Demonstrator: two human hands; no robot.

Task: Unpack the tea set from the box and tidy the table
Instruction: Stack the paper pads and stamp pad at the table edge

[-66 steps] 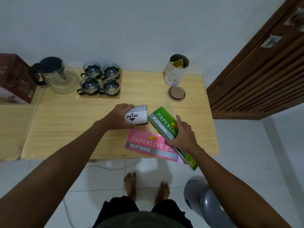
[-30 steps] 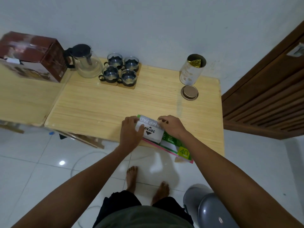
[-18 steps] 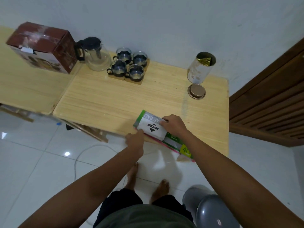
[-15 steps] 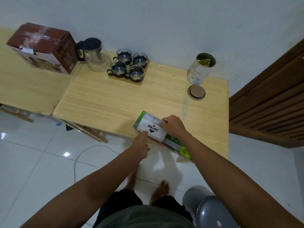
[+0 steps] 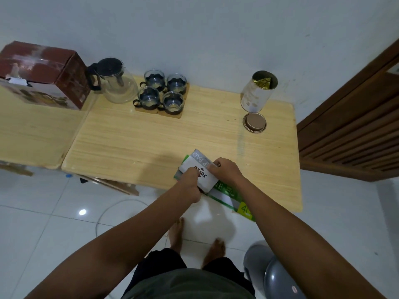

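While you are gripping the stamp pad box (image 5: pixel 199 172) with your left hand (image 5: pixel 190 184) and right hand (image 5: pixel 226 172), both curled around it, the green receipt book (image 5: pixel 232 194) beneath is overhanging the table (image 5: pixel 151 143) edge and risking a slide to the tiled floor (image 5: pixel 43 223). Already unpacked, the teapot (image 5: pixel 116 82) and four glass cups (image 5: pixel 163 91) are standing by the white wall, beside the box (image 5: pixel 46 72).

The white stamp pad box (image 5: pixel 199 172) shows "PAD" on its grey band and part of "JOYKO", upside down. The green receipt book (image 5: pixel 232 196) under it shows "NE" and "40" at its near right end.
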